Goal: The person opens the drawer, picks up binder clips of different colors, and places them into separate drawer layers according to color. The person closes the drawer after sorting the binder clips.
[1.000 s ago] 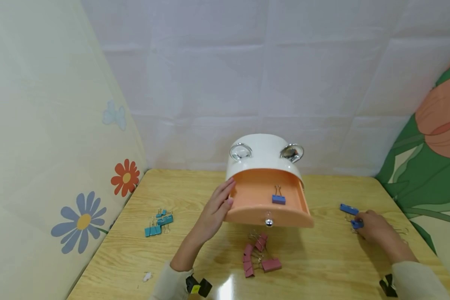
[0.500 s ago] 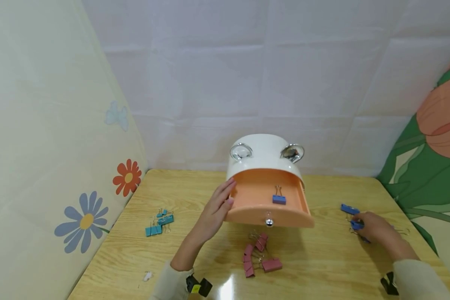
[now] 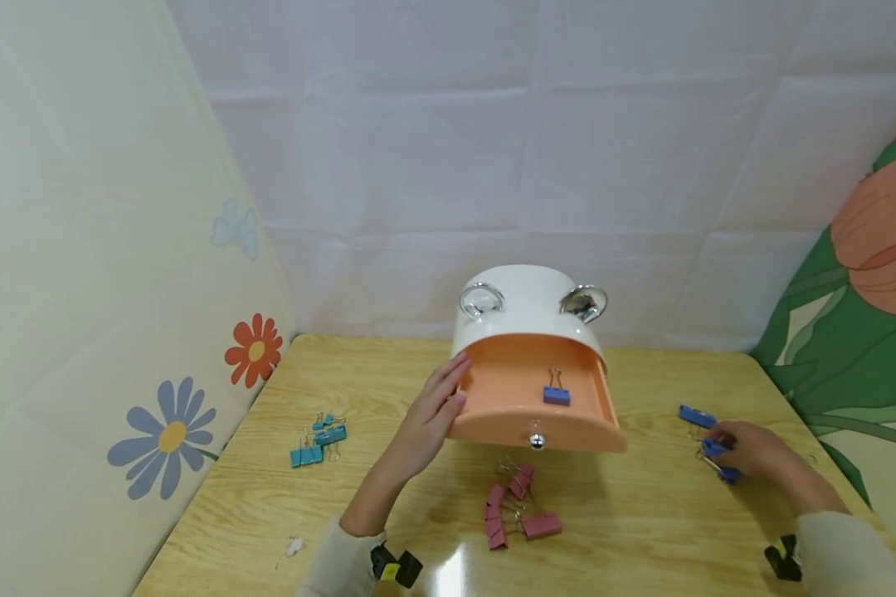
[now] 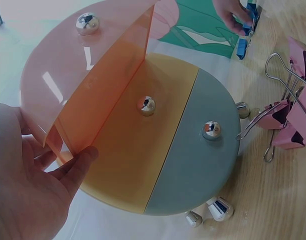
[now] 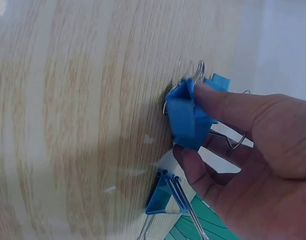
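My left hand [image 3: 421,423] holds the left side of an orange drawer [image 3: 485,427], pulled out of a white rounded desktop cabinet [image 3: 523,303]. In the left wrist view its thumb and fingers pinch the drawer's edge [image 4: 105,95]. One blue binder clip [image 3: 556,396] lies inside the drawer, handles toward the back. At the table's right side, my right hand [image 3: 762,460] pinches a blue binder clip [image 5: 185,117] between thumb and fingers, low over the wood. Another blue clip [image 3: 697,416] lies behind it, and one more [image 5: 163,192] is close to the fingertips.
Several pink binder clips [image 3: 495,518] lie before the cabinet. Several teal clips [image 3: 306,456] are on the left. A small white scrap [image 3: 294,546] is near the front left. Yellow [image 4: 138,150] and grey-green [image 4: 193,150] drawer fronts are closed. Cloth walls border the table.
My right hand has shifted slightly right, uncovering more of a blue clip in front of it. The left hand and the drawer stay as they were.
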A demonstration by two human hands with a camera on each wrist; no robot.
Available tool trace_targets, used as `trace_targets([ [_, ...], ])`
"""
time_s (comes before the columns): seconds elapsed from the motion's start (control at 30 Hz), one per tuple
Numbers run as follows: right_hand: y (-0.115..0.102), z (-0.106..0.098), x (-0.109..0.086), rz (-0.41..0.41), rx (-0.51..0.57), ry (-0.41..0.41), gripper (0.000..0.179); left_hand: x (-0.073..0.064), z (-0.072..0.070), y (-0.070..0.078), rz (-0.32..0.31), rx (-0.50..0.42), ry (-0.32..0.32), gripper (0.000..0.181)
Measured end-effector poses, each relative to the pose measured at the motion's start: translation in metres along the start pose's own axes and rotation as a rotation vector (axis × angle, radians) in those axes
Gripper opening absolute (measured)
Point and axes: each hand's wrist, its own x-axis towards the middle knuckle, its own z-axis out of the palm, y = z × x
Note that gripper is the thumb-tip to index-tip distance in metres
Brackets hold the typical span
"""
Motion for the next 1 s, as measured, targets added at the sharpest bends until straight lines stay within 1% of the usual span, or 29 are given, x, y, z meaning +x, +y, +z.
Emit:
trace_targets([
  [0.27, -0.0003, -0.0068, -0.0022, -0.021, -0.001, 0.02, 0.022, 0.0018, -0.0014, 0.002, -0.008, 0.001, -0.007, 0.048],
  [0.5, -0.0003, -0.0099, -0.0014, -0.013, -0.02, 0.043, 0.025, 0.0015, -0.0003, -0.0002, -0.002, 0.018, -0.001, 0.047],
  [0.6, 0.0008, -0.0088, -0.0013, -0.023, -0.038, 0.072, 0.026, 0.001, -0.0002, -0.0004, -0.003, 0.021, 0.0, 0.047],
  [0.73, 0.0024, -0.0065, -0.0022, -0.044, -0.08, 0.143, 0.028, 0.0006, 0.0, -0.0003, -0.005, 0.017, -0.005, 0.047],
  [0.87, 0.0028, -0.0061, -0.0036, -0.034, -0.121, 0.213, 0.031, 0.0001, 0.0003, -0.0004, -0.009, 0.015, -0.006, 0.048],
  [1.0, 0.002, -0.0079, -0.0046, -0.017, -0.123, 0.227, 0.032, -0.0001, 0.0002, 0.0002, -0.01, 0.014, -0.004, 0.048],
])
